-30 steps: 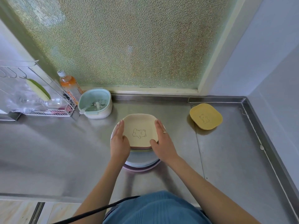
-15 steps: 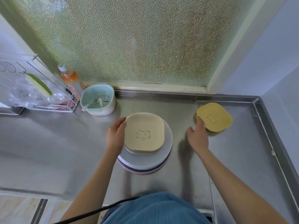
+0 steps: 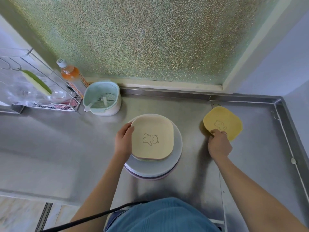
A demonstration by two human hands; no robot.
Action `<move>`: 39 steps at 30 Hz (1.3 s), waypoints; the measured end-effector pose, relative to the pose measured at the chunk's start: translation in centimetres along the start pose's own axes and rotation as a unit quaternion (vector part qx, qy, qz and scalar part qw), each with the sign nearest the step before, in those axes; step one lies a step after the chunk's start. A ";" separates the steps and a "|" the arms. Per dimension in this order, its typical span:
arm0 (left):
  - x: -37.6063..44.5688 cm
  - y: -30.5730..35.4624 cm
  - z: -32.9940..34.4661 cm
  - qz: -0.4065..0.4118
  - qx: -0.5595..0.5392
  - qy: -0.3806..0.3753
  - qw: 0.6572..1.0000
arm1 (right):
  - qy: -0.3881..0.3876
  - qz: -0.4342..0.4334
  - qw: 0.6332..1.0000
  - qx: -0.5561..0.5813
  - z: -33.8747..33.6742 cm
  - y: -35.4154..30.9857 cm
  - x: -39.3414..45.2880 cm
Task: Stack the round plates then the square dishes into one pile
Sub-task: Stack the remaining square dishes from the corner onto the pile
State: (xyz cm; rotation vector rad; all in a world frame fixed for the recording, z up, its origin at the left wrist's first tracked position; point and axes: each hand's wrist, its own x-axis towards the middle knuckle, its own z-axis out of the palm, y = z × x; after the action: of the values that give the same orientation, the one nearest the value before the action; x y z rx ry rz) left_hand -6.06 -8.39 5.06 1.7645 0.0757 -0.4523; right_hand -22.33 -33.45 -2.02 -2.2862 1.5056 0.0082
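- Pile (image 3: 153, 168) sat mid-desk: round plates at the bottom, grey one on top of a pinkish one, with square dishes stacked on them.
- Top square dish (image 3: 153, 138) was beige with a bear outline, face up, slightly off-centre toward the back of the round plates; thin edges of other square dishes showed under its near rim.
- Left hand (image 3: 123, 141) rested against the left edge of the square stack, fingers curled round the beige dish's rim – grip closed on it.
- Yellow square dish (image 3: 224, 122) lay on the steel desk (image 3: 50, 148) to the right of the pile, well apart from it, near the back-right corner; bear outline was also visible on it.
- Right hand (image 3: 219, 144) was at the yellow dish's near edge, fingers curled over the rim – grip pinching it. Couldn't tell if the dish was lifted off the desk.
- Back left: mint colander bowl (image 3: 102, 97), orange-liquid bottle (image 3: 70, 72) behind it, wire rack (image 3: 55, 104) at the far left.
- Frosted glass pane (image 3: 142, 39) stood behind the desk.
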 end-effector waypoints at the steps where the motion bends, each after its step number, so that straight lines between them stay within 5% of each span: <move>1: 0.1 -0.1 -0.1 0.002 0.001 -0.001 1.000 | 0.008 0.006 1.000 0.008 0.0 0.0 -0.1; 8: 0.0 -0.3 -0.1 0.005 -0.012 -0.004 1.000 | 0.128 -0.054 0.986 0.088 -1.6 -3.4 -2.3; 15: -0.1 -0.5 -0.6 0.016 0.012 -0.028 0.999 | 0.190 -0.293 0.923 0.159 -3.8 -10.3 -9.2; 22: -0.9 -0.3 -1.5 0.042 0.001 -0.054 0.998 | 0.127 -0.425 0.891 0.097 -2.1 -10.1 -14.9; 29: -2.5 0.2 -1.5 0.045 0.014 -0.063 0.997 | 0.073 -0.430 0.899 0.040 -1.4 -9.4 -15.9; 36: -1.6 -0.5 -1.9 0.053 0.067 -0.098 0.991 | -0.057 -0.427 0.895 0.113 -2.3 -9.0 -14.9; 39: -1.2 -0.7 -2.1 0.043 0.080 -0.103 0.991 | -0.018 -0.414 0.896 0.162 -2.6 -9.2 -14.6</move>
State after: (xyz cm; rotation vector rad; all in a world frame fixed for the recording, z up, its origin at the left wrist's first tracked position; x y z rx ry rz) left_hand -6.82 -6.01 5.16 1.8603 -0.1862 -0.5884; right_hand -20.90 -18.30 6.57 -2.4229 0.3689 -0.4006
